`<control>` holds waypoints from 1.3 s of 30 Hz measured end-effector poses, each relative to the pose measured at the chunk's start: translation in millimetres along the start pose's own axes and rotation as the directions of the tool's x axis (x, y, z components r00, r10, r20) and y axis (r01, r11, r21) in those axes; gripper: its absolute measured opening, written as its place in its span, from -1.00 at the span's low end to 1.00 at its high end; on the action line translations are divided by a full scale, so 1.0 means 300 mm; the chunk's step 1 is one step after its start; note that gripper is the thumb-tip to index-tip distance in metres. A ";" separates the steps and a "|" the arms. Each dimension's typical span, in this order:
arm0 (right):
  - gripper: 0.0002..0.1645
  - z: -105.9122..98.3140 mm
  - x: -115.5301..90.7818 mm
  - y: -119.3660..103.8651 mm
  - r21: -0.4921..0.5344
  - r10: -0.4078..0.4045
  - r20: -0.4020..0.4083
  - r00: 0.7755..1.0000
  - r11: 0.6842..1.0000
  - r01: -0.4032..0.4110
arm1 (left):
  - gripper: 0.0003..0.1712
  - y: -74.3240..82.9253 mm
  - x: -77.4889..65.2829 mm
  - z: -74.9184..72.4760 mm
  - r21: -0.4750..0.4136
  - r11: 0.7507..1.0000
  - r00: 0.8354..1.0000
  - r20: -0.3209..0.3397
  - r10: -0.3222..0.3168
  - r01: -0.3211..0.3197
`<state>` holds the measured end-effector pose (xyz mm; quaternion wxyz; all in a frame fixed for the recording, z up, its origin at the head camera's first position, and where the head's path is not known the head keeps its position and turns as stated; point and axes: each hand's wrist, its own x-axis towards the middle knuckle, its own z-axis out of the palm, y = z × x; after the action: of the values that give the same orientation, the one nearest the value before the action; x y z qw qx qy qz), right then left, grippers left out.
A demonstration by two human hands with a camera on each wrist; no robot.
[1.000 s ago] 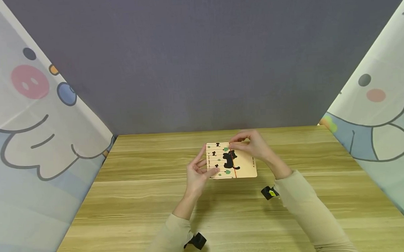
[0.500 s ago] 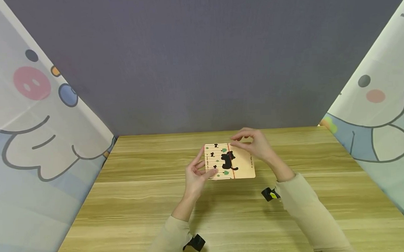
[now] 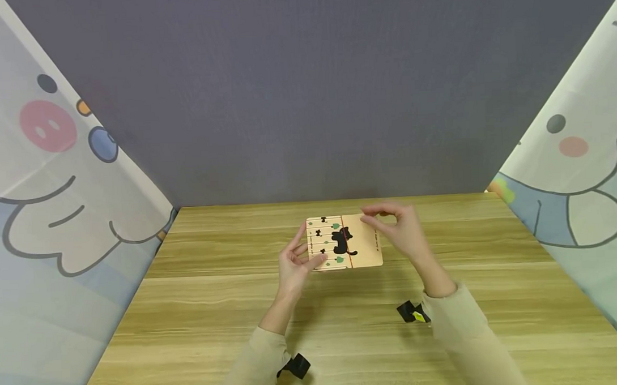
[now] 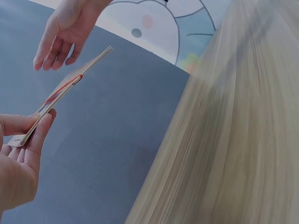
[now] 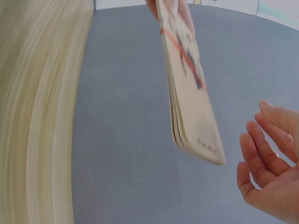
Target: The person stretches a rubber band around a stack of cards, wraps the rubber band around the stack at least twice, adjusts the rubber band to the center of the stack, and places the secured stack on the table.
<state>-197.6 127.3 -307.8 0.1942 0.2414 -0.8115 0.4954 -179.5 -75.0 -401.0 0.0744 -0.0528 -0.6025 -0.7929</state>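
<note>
A thin cream notebook [image 3: 364,250] with black cats and green leaves on its cover is held above the table. A red elastic band [image 3: 342,221] runs across the cover; the layered page edges show in the right wrist view. My left hand [image 3: 293,270] pinches the notebook's left end, thumb on the cover and fingers beneath, as the left wrist view also shows. Beside the far right corner is my right hand [image 3: 405,230], overlapping that corner in the head view. Both wrist views show a gap between this hand [image 5: 273,163] and the notebook, its fingers loosely bent around nothing.
Below the hands spreads a wood-grain table [image 3: 215,309]. A dark grey panel [image 3: 305,102] rises at its back edge, and cartoon-printed sheets [image 3: 49,224] flank both sides. Black wrist-worn devices [image 3: 297,365] hang at both sleeves.
My right hand has come off the red band and moved right, away from the notebook. My left hand has shifted slightly left with the notebook.
</note>
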 end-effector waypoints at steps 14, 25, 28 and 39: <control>-0.80 0.096 -0.141 0.120 0.443 0.095 -0.145 0.985 0.896 -0.022 | -0.08 0.019 0.030 -0.018 -0.028 1.000 1.000 -0.025 -0.002 0.001; -0.72 0.274 -0.315 0.532 0.559 0.250 -0.139 0.958 0.819 -0.132 | -0.08 0.040 0.051 -0.029 -0.020 1.000 0.999 -0.037 0.010 -0.011; -0.72 0.291 -0.337 0.509 0.595 0.309 -0.094 0.946 0.779 -0.196 | -0.08 0.065 0.049 -0.023 -0.019 1.000 0.999 -0.037 0.003 -0.003; -0.71 0.304 -0.347 0.429 0.716 0.413 0.085 0.907 0.608 -0.344 | -0.08 0.058 0.058 -0.024 -0.048 0.999 0.999 -0.033 0.025 -0.026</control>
<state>-195.4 116.7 -496.5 0.0111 0.0982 -0.5764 0.8112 -193.3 -87.3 -383.6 0.0928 -0.0494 -0.5812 -0.8069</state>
